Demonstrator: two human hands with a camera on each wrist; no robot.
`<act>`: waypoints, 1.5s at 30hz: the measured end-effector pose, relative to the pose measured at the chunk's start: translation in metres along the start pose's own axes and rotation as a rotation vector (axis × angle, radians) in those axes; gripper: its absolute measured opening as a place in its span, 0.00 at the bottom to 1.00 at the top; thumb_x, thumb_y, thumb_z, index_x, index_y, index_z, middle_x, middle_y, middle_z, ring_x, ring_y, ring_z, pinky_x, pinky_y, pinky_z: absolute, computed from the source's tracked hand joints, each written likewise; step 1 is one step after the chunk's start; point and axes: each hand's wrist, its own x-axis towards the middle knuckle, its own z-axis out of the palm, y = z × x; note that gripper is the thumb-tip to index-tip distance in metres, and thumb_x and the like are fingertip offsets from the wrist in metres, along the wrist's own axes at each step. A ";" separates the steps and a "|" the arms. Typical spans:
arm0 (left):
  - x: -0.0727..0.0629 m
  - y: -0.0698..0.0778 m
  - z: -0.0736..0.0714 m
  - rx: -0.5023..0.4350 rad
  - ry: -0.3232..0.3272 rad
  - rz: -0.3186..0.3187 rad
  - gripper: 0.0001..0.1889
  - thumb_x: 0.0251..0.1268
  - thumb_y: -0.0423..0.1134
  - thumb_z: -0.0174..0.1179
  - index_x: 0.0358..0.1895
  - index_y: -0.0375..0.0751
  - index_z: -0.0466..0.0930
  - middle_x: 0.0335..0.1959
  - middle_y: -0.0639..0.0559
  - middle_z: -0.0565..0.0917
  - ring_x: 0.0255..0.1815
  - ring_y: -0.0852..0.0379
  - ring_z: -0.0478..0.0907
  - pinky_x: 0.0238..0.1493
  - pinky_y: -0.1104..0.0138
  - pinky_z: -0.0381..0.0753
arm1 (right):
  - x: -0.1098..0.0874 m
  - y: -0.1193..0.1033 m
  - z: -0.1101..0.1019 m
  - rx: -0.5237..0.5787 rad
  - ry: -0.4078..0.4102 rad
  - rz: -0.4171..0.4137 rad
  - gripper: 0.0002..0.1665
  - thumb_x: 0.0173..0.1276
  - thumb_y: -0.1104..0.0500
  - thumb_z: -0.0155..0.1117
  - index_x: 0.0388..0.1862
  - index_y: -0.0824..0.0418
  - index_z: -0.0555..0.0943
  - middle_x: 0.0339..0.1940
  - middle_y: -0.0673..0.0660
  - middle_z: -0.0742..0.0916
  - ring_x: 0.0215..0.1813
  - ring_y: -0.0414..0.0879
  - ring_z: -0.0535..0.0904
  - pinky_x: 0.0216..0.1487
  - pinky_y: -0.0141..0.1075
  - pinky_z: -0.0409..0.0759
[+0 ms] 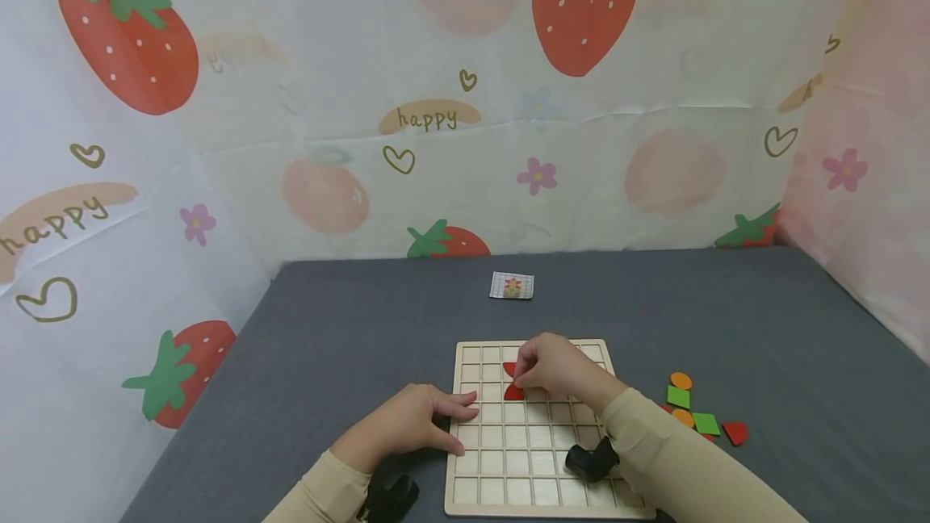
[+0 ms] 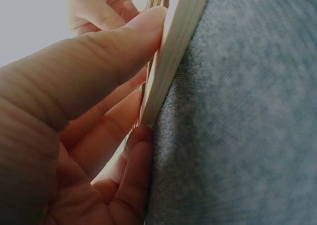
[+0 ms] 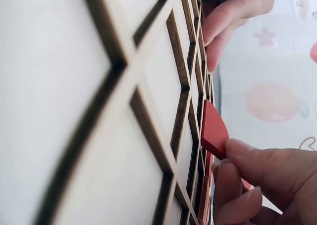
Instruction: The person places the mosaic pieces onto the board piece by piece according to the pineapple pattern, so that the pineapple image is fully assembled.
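A wooden grid board [image 1: 490, 462] lies on the dark grey cloth. My right hand [image 1: 558, 366] is over its far part and pinches a red quarter-round piece [image 3: 214, 128] between thumb and fingertips, tilted up from the grid. More red [image 3: 204, 200] shows in the cells below it in the right wrist view, partly hidden by the fingers. My left hand [image 1: 407, 424] rests at the board's left edge, fingers spread over the rim. In the left wrist view the thumb [image 2: 133, 34] touches the wooden side.
Right of the board lie loose pieces: orange discs [image 1: 680, 381], green squares [image 1: 706, 424] and red pieces [image 1: 735, 433], some overlapping. A small card with a coloured grid picture [image 1: 512, 286] lies beyond the board. A strawberry-print curtain [image 1: 465, 184] hangs behind the table.
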 end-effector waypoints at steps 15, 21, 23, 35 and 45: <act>-0.002 0.001 -0.001 0.017 0.003 0.000 0.28 0.42 0.50 0.70 0.54 0.55 0.79 0.59 0.64 0.72 0.60 0.64 0.67 0.58 0.63 0.68 | 0.001 -0.001 0.000 -0.165 0.005 -0.043 0.11 0.50 0.66 0.70 0.16 0.52 0.83 0.19 0.43 0.81 0.27 0.40 0.73 0.32 0.35 0.71; -0.001 0.000 0.000 0.006 -0.001 -0.002 0.28 0.42 0.51 0.70 0.54 0.56 0.79 0.59 0.65 0.72 0.60 0.64 0.67 0.58 0.62 0.69 | 0.000 -0.003 -0.003 -0.209 -0.016 -0.026 0.09 0.52 0.65 0.70 0.21 0.50 0.86 0.25 0.43 0.83 0.33 0.39 0.76 0.39 0.37 0.75; -0.001 -0.001 0.000 0.008 0.000 0.000 0.28 0.42 0.51 0.70 0.54 0.56 0.79 0.59 0.65 0.72 0.60 0.63 0.67 0.58 0.62 0.68 | -0.001 -0.002 -0.005 -0.219 -0.016 -0.030 0.09 0.53 0.65 0.69 0.22 0.49 0.87 0.26 0.43 0.84 0.33 0.38 0.76 0.39 0.36 0.76; -0.001 0.000 0.000 0.011 0.001 -0.012 0.28 0.41 0.51 0.70 0.53 0.57 0.79 0.59 0.66 0.72 0.62 0.62 0.67 0.60 0.59 0.66 | -0.015 0.012 -0.049 -0.055 -0.035 -0.011 0.07 0.59 0.64 0.64 0.36 0.56 0.86 0.29 0.48 0.83 0.31 0.44 0.76 0.31 0.36 0.76; -0.003 0.003 -0.001 0.012 0.002 0.008 0.29 0.42 0.51 0.69 0.54 0.56 0.79 0.59 0.64 0.72 0.62 0.59 0.67 0.60 0.58 0.66 | -0.039 0.040 -0.093 -0.034 0.004 0.015 0.09 0.60 0.60 0.64 0.40 0.58 0.83 0.37 0.51 0.83 0.39 0.44 0.78 0.39 0.40 0.78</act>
